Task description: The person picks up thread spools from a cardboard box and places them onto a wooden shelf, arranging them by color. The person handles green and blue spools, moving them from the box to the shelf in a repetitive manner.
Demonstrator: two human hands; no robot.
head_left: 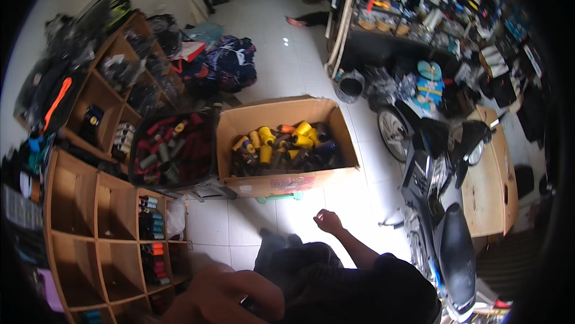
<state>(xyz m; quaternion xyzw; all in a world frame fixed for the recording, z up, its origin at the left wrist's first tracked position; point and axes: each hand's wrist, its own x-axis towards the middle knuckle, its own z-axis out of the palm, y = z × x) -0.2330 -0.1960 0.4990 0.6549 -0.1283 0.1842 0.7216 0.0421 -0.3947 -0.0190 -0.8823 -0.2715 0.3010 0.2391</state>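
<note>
My right hand (328, 221) is held out over the white floor, in front of the cardboard box, touching nothing. Its fingers are curled in, and nothing shows in them. Close to the camera, my bent left arm (239, 294) fills the lower edge; its fingers cannot be made out. Ahead stands the open cardboard box (287, 187), holding several yellow thread cones (265, 154) among brown, orange and dark ones. Left of it, a black crate (173, 187) carries dark red and grey-green cones (163, 153).
Wooden cubby shelves (96, 237) line the left side, some with spools inside. A motorbike (440, 204) is parked at right beside a wooden board (488, 186). A dark bin (350, 89) and a cloth bundle (230, 63) lie farther off. Another person's leg (308, 20) rests on the floor beyond.
</note>
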